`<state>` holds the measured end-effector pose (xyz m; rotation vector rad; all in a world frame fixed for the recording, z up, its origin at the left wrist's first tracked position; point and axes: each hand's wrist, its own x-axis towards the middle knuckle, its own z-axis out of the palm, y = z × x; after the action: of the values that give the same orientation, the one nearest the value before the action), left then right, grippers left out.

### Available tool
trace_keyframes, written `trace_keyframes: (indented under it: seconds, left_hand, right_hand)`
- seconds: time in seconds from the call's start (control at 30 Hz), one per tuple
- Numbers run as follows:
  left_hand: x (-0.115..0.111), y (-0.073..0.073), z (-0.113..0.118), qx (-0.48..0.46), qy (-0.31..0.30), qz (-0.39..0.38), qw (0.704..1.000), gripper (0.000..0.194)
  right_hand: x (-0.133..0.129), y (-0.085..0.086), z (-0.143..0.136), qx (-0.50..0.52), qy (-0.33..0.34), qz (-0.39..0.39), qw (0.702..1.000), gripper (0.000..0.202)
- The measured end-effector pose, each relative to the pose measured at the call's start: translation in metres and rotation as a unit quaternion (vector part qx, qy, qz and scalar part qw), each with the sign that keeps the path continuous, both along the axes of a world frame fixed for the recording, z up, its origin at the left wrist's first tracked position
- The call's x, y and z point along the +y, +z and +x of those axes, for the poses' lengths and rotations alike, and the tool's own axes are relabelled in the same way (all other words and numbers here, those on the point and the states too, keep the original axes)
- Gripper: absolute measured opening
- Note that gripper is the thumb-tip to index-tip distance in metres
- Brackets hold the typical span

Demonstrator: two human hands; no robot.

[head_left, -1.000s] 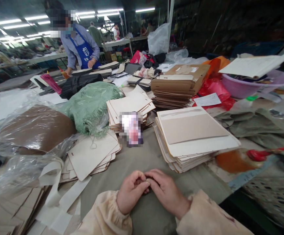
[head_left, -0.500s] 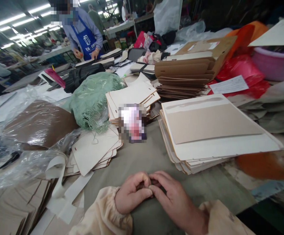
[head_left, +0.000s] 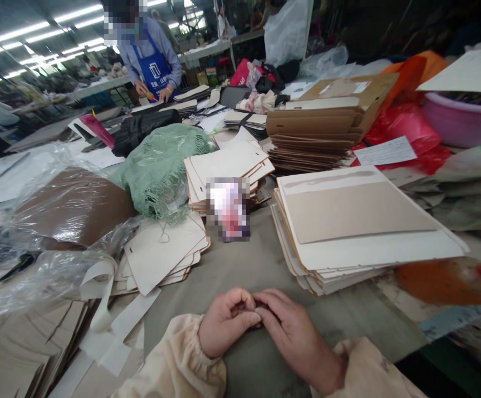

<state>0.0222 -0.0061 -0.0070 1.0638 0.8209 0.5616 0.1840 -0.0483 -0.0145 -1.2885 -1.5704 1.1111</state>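
Observation:
My left hand point(head_left: 228, 321) and my right hand point(head_left: 292, 331) meet at the fingertips above the grey-green cloth point(head_left: 240, 271) at the bottom centre. The fingers of both are curled and pressed together; anything between them is hidden or too small to make out. Ahead of them a blurred, phone-like object point(head_left: 230, 213) leans on a stack of cream panels point(head_left: 223, 160). To the right of it lies a larger stack of white panels with a beige piece point(head_left: 356, 210) on top.
Loose cream panels point(head_left: 163, 254) and pale strips point(head_left: 99, 309) lie left, beside a green fringed bundle point(head_left: 161, 166) and a plastic-wrapped brown piece point(head_left: 74, 207). Brown folded panels point(head_left: 312, 132) and a pink basin point(head_left: 464, 119) stand behind right. A person in a blue apron point(head_left: 155, 69) works across the table.
The view has shifted slightly, so the scene sits a little differently in frame. My hands stay together at the fingertips. The person across the table has moved a hand slightly.

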Motion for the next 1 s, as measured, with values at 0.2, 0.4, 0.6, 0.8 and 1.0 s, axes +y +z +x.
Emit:
trace_keyframes:
  seconds: [0.2, 0.4, 0.6, 0.8, 1.0]
  left_hand:
    - [0.004, -0.001, -0.006, -0.036, -0.049, 0.032, 0.998, 0.030]
    - [0.005, 0.001, -0.004, -0.076, -0.010, 0.001, 0.997, 0.029]
    - [0.010, 0.002, -0.010, -0.069, -0.068, 0.114, 0.989, 0.023]
    - [0.011, 0.002, -0.013, -0.115, -0.087, 0.098, 0.985, 0.024]
    - [0.010, 0.000, -0.013, -0.119, -0.081, 0.071, 0.987, 0.021]
  right_hand:
    - [0.001, 0.003, 0.000, 0.005, -0.001, -0.010, 1.000, 0.015]
    - [0.000, 0.004, 0.000, 0.004, -0.001, -0.007, 1.000, 0.015]
    - [0.000, 0.005, 0.000, 0.016, 0.002, -0.004, 1.000, 0.013]
    - [0.000, 0.004, 0.001, 0.035, 0.007, -0.005, 0.999, 0.015]
    - [0.000, 0.005, 0.002, 0.044, 0.021, -0.002, 0.999, 0.019]
